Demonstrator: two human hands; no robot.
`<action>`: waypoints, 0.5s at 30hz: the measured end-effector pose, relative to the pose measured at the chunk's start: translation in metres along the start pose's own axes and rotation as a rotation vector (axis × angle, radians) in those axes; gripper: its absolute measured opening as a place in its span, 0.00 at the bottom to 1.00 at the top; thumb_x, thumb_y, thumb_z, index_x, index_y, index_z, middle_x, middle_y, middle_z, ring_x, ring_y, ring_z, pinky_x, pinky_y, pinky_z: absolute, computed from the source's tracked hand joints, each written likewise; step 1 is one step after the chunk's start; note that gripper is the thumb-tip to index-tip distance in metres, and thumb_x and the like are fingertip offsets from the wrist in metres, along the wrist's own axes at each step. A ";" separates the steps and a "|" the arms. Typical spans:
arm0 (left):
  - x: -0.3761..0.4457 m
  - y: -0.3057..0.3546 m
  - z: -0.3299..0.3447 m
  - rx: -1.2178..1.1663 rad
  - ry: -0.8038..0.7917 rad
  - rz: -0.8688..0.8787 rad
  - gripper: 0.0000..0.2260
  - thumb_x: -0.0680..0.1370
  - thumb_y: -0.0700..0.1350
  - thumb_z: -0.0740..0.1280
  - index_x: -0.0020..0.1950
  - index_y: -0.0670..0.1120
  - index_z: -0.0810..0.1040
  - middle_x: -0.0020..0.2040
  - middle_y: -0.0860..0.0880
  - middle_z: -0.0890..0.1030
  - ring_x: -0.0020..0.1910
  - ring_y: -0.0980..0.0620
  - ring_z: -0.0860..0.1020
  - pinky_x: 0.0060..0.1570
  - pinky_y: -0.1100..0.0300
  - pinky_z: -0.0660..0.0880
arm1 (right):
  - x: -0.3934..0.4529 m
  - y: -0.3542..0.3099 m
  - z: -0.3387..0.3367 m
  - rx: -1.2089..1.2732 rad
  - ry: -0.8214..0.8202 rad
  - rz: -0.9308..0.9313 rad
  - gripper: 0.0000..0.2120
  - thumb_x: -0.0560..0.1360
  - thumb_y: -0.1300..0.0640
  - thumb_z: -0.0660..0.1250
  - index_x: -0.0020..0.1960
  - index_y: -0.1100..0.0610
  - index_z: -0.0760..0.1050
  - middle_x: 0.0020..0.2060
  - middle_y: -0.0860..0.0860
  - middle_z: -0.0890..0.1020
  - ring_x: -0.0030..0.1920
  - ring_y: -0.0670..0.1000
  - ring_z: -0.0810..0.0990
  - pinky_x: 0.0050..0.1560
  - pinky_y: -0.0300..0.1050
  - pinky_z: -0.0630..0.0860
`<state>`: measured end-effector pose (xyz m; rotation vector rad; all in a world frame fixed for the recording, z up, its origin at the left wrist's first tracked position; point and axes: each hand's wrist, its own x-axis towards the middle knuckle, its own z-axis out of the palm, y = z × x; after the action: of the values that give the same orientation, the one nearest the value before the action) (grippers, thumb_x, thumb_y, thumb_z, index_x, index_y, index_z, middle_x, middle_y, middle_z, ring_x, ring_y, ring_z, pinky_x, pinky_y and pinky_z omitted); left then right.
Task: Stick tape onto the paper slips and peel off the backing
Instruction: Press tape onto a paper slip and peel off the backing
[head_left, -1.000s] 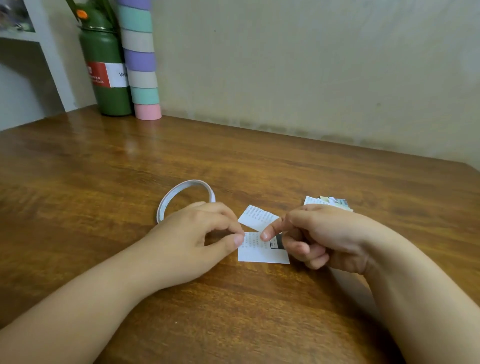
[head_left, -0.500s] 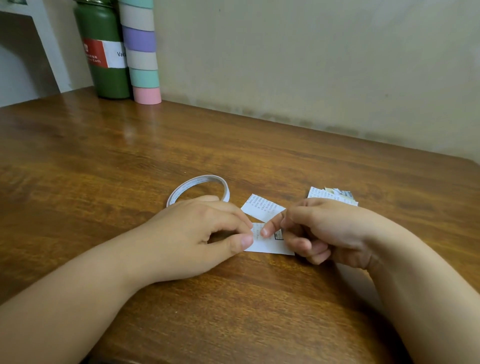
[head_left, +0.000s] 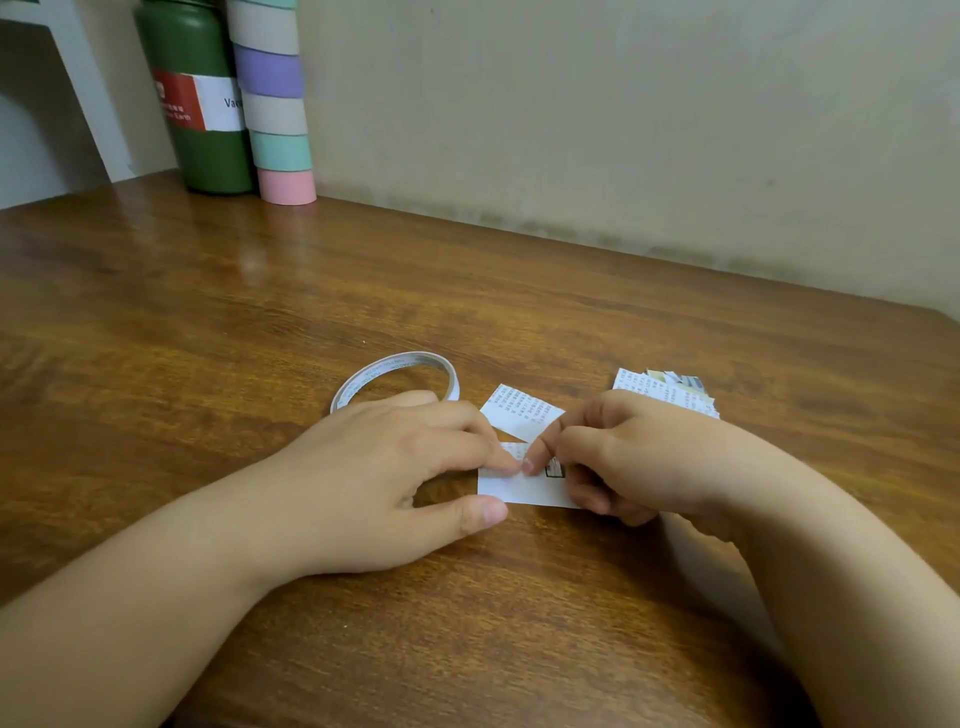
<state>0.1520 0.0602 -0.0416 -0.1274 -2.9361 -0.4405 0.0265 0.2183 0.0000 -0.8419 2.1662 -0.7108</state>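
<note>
Our left hand and right hand meet over a white paper slip lying flat on the bench. The fingers of our left hand are curled; the index tip presses down on the slip's upper left part, while the thumb lies along the bench just beside the slip's lower left corner. The fingers of our right hand are curled too; the index tip touches the slip right beside the left index tip, and the remaining fingers fold under the palm, covering the slip's right end. We cannot tell whether a strip of tape or backing is pinched between these tips, since the contact point is small and blurred. A small dark printed mark shows on the slip just right of the two index tips.

A second slip, printed with fine text, lies tilted just beyond the first, between the two hands and apart from the fingers. A roll of white tape, thin and ring-shaped, lies flat on the bench behind our left hand, partly hidden by the knuckles. A small pile of slips lies behind our right hand. At the far left corner of the bench stand a green bottle and, touching it, a stack of coloured tape rolls against the wall.
</note>
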 end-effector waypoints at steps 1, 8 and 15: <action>0.000 0.000 0.000 0.013 -0.002 0.002 0.23 0.72 0.69 0.49 0.62 0.67 0.71 0.57 0.68 0.71 0.53 0.64 0.69 0.47 0.67 0.68 | 0.000 0.000 0.000 -0.025 0.009 0.001 0.14 0.78 0.58 0.55 0.46 0.53 0.79 0.20 0.47 0.72 0.19 0.45 0.64 0.24 0.36 0.63; -0.001 0.005 0.003 0.081 0.040 0.016 0.20 0.74 0.67 0.51 0.59 0.65 0.74 0.54 0.65 0.73 0.49 0.63 0.72 0.41 0.73 0.63 | -0.002 -0.001 0.002 -0.205 0.089 -0.017 0.12 0.76 0.55 0.56 0.44 0.47 0.78 0.21 0.45 0.76 0.20 0.42 0.68 0.32 0.39 0.68; 0.000 0.005 0.004 0.097 0.064 0.026 0.19 0.75 0.66 0.52 0.58 0.63 0.75 0.53 0.64 0.74 0.48 0.61 0.74 0.41 0.74 0.62 | -0.004 0.001 -0.001 -0.325 0.230 -0.041 0.09 0.76 0.53 0.56 0.45 0.46 0.76 0.29 0.45 0.79 0.32 0.43 0.77 0.38 0.42 0.75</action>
<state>0.1520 0.0660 -0.0444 -0.1354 -2.8823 -0.2926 0.0275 0.2215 0.0015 -1.0137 2.5224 -0.5010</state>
